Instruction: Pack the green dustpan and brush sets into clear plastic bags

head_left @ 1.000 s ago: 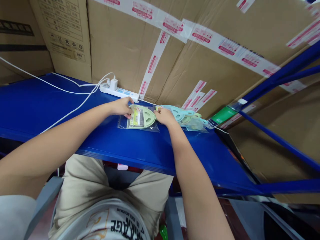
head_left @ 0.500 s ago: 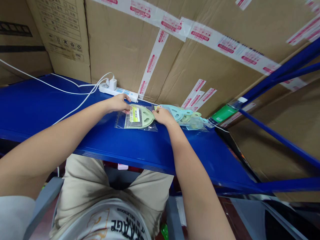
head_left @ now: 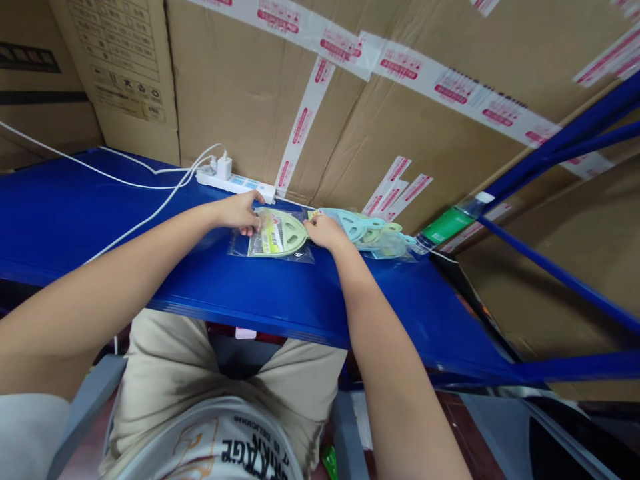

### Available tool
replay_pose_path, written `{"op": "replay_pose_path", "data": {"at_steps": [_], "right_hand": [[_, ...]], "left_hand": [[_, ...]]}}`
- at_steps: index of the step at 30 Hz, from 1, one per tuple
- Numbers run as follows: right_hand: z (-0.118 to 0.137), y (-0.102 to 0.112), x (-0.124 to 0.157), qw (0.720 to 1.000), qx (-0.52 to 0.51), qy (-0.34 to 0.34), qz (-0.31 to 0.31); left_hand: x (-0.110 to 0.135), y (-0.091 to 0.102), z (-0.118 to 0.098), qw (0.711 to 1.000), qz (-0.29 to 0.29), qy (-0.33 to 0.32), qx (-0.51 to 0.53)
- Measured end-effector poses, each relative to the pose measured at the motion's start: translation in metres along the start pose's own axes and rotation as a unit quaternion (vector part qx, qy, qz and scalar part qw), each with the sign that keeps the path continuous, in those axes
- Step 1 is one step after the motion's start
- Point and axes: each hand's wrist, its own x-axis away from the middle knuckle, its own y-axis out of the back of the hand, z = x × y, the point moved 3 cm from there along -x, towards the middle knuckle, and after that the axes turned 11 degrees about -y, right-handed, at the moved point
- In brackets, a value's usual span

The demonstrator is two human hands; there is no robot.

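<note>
A pale green hand brush [head_left: 294, 235] with grey bristles lies on the blue shelf [head_left: 200, 273] in a clear plastic bag [head_left: 241, 244]. A yellow and white label [head_left: 273, 237] covers part of its bristles. My left hand [head_left: 241, 212] is closed at the bag's left edge, thumb and fingers pinching the plastic. Around the brush's handle end my right hand [head_left: 325, 232] is closed, hiding the handle. Just right of that hand lie more bagged brushes, a light blue one [head_left: 357, 227] and a green one [head_left: 393, 228].
A white power strip [head_left: 240, 183] with plugs and cables runs along the back. Large cardboard boxes [head_left: 240, 100] form the wall behind. A bottle with a green label [head_left: 447, 225] leans at the right, near blue metal bars [head_left: 565, 273].
The label has tilted and shifted a little on the bristles. My left hand's fingers have moved slightly lower and left, while my right hand stays at the handle.
</note>
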Motion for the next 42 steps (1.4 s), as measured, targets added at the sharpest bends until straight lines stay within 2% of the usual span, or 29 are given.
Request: {"op": "replay_pose_path", "data": {"at_steps": [3, 6, 16, 22, 30, 34, 39, 42], "right_hand": [[0.000, 0.000, 0.000, 1.000, 0.003, 0.003, 0.002], [0.000, 0.000, 0.000, 1.000, 0.005, 0.001, 0.003], [0.000, -0.002, -0.002, 1.000, 0.007, 0.012, -0.002], [0.000, -0.003, -0.003, 1.000, 0.001, 0.011, -0.003], [-0.001, -0.002, -0.004, 1.000, 0.005, 0.014, 0.000], [0.000, -0.002, -0.003, 1.000, 0.004, 0.013, 0.002], [0.000, -0.002, -0.003, 1.000, 0.004, 0.015, -0.002], [0.000, -0.003, -0.004, 1.000, 0.005, 0.014, -0.001]], "left_hand": [[0.003, 0.000, -0.007, 0.998, -0.021, 0.004, -0.057], [0.004, -0.003, -0.011, 0.997, -0.028, 0.012, -0.067], [0.002, -0.007, -0.012, 0.991, -0.050, -0.023, -0.125], [0.000, -0.005, -0.009, 0.992, -0.055, -0.018, -0.111], [-0.001, -0.010, -0.004, 0.993, -0.105, 0.036, -0.026], [-0.004, -0.008, 0.002, 0.996, -0.090, 0.011, 0.021], [-0.009, -0.004, 0.011, 0.997, -0.020, -0.007, 0.071], [-0.009, -0.001, 0.012, 0.997, -0.003, -0.008, 0.075]]}}
